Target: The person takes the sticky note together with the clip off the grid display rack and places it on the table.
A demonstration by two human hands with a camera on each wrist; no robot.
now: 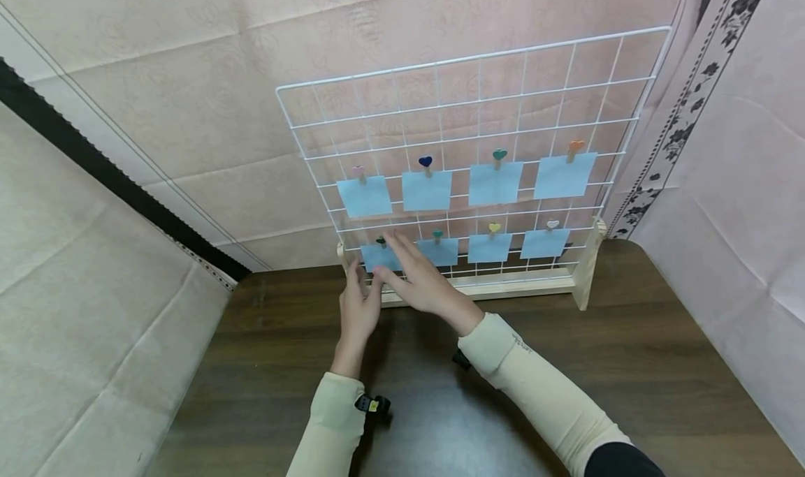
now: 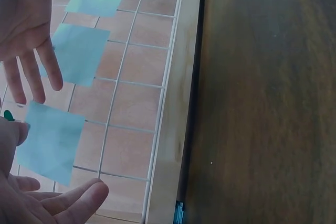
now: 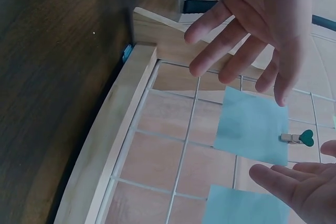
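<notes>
A white wire grid (image 1: 478, 107) stands in a wooden base (image 1: 503, 286), with light blue paper notes clipped on it in two rows. Both hands are at the lower left note (image 1: 379, 257), which a clothespin with a green heart (image 3: 306, 138) holds. Along the note's left side is my left hand (image 1: 360, 309), its fingers extended. To the right of it my right hand (image 1: 423, 276) reaches up with straight fingers, near the neighbouring note (image 1: 440, 252). Neither hand grips anything. Whether fingertips touch the paper cannot be told.
The other notes hang from heart clothespins, such as a blue one (image 1: 425, 163), an orange one (image 1: 575, 147) and a yellow one (image 1: 494, 228). A brown wooden table (image 1: 283, 379) lies under the base. Pale patterned cloth (image 1: 189, 100) hangs behind and at the sides.
</notes>
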